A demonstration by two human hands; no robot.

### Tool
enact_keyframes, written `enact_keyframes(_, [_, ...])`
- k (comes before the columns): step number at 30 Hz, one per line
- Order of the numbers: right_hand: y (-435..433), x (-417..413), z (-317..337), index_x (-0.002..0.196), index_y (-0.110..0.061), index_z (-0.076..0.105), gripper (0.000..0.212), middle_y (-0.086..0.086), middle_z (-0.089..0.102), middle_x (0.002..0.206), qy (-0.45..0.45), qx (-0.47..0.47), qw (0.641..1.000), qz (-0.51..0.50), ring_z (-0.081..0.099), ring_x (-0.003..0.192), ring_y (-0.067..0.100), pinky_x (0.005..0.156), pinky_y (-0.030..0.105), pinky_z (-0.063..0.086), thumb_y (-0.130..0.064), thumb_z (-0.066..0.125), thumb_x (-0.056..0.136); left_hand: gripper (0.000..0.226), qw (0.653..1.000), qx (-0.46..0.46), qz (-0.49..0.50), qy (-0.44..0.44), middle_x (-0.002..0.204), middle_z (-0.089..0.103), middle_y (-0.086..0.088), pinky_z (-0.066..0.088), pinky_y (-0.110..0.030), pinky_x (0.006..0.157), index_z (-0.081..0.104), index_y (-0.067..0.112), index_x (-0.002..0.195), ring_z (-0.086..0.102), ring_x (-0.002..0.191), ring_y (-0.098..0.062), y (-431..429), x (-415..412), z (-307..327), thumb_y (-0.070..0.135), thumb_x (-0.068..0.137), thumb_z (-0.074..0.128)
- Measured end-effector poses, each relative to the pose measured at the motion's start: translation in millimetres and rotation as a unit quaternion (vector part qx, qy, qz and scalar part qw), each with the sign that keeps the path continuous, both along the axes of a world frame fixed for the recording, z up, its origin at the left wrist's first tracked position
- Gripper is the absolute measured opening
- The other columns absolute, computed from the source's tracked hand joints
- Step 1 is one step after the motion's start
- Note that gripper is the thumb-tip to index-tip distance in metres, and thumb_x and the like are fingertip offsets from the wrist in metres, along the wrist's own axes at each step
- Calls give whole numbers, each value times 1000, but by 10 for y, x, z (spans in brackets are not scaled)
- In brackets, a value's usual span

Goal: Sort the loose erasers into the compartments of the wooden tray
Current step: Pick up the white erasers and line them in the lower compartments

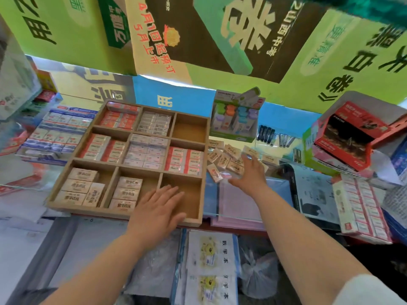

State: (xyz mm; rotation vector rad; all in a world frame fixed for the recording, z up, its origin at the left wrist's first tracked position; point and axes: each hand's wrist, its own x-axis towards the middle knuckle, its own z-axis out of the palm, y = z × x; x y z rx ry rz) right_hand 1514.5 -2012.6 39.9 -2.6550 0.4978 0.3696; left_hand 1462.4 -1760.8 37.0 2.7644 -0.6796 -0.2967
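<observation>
Left hand [158, 208] grip spread over nine-cell wooden tray [88, 211]; right hand [248, 175] grip spread on beige erasers [222, 161].

Head camera looks steeply down, close over the wooden tray [199, 137].

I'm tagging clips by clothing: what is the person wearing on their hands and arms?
The left hand and right hand are bare: no gloves, watch or bracelet. Both forearms are uncovered. A whitish sleeve starts high on the right arm, at the frame's corner.
</observation>
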Motion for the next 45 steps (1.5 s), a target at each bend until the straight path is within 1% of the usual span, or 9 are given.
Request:
enact_keyframes(4, [-49,82,-36,136,-12,26,75,12,36,141,-30,-12,999,11,22,131,36,103,43,27,-29,68,76,121,999,54,2,6,150,17,14,5,-27,110,15,35,139,5,138,-4,-11,11,3,67,39,-46])
enact_keyframes(11, [-81,23,-53,133,-15,33,67,16,46,131,-80,-51,995,12,38,122,33,99,39,30,-31,65,76,117,997,70,7,24,147,22,16,8,-27,110,17,37,138,9,137,-4,-34,2,40,71,42,-39])
enact_keyframes(16, [-43,-34,-34,129,-17,38,65,9,51,128,-96,12,995,5,41,119,30,98,37,30,-28,67,72,116,997,77,-2,27,146,25,16,9,-27,109,20,37,138,11,136,-4,-29,13,41,72,44,-38])
enact_keyframes(20, [23,-134,112,122,-12,45,58,9,57,116,-132,78,988,17,50,97,20,76,27,36,-18,69,69,80,998,54,-2,36,145,26,15,8,-28,110,21,35,137,12,136,-5,-8,-7,37,71,72,-7])
enact_keyframes(25, [271,-260,413,124,-13,40,61,7,50,121,-139,147,976,86,47,107,18,86,23,37,-11,70,71,41,983,-155,82,57,130,47,9,27,-26,102,40,30,128,38,122,-9,61,-4,181,34,88,48])
enact_keyframes(29, [801,-307,637,125,-15,39,61,6,49,121,-85,151,959,223,47,109,19,94,29,42,-12,67,72,34,952,-261,160,19,120,54,3,31,-22,92,52,19,120,43,104,-4,281,99,387,16,87,52])
enact_keyframes(33, [1455,-238,599,130,-19,36,62,3,43,132,-56,94,935,338,38,119,18,101,28,29,-19,64,75,30,957,-202,207,-17,116,60,-8,37,-34,91,56,12,116,52,107,-23,712,177,452,11,86,54])
enact_keyframes(42, [2096,71,432,122,-27,41,54,0,51,124,-11,29,902,430,42,113,19,94,33,34,-19,65,74,32,972,-170,160,1,100,65,-15,42,-36,84,63,3,104,59,94,-32,1276,180,208,-4,73,63])
enact_keyframes(45, [2110,67,358,128,-24,38,54,1,42,136,-15,-1,902,431,33,126,21,103,35,27,-15,58,79,35,973,-181,140,-8,101,65,-14,41,-34,85,62,4,106,58,95,-31,1269,214,165,-3,72,64])
